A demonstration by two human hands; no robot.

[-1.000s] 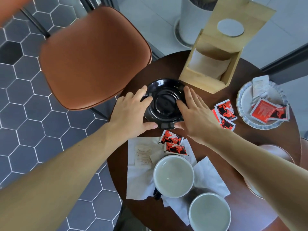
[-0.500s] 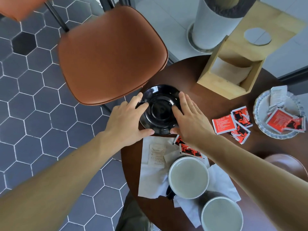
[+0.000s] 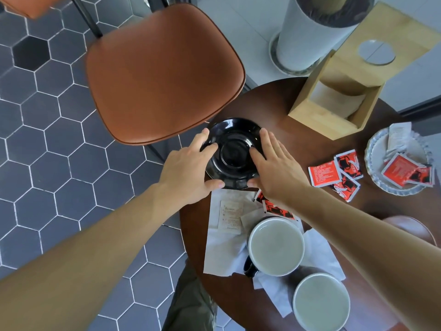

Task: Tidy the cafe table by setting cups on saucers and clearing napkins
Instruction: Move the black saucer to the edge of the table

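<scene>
Head camera looks steeply down, close over the table (image 3: 281,111).

A brown chair seat (image 3: 164,72) is seen beyond the left hand (image 3: 188,173). Red sachets (image 3: 334,173) and a wooden box (image 3: 338,101) are placed beyond the right hand (image 3: 274,170).

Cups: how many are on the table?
2. One cup sits on the napkins near the table's front; the other cup is just right of it, nearer the camera.
</scene>
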